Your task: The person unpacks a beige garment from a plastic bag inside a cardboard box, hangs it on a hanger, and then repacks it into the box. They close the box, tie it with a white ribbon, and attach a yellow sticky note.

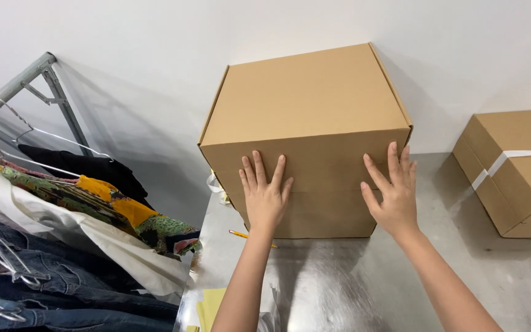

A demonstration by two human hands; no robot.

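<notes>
Head view. A large cardboard box (307,117), plain brown and roughly cubic, stands closed on a metal counter (364,283) with its back against a white wall (155,37). Its top panel is flat and unmarked; the lid's front edge folds down over the near face, leaving a straight horizontal seam. A faint crease crosses the near face lower down. The corners are sharp and undented.

The left hand (265,195) lies flat against the near face, left of centre, its fingers (278,169) spread apart and pointing upward, palm pressed to the cardboard. The right hand (393,198) lies flat near the box's right edge, fingers likewise apart and extended upward. Neither hand wraps around an edge.

A yellow pencil (238,234) lies on the counter by the box's lower left corner. A second, smaller cardboard box (514,178), banded with white tape, sits well apart at right. At left, a metal clothes rack (13,86) carries hangers with dark jeans (44,276), a patterned garment (102,206) and a black garment (87,167). Yellow paper (210,307) rests at the counter's near edge.
</notes>
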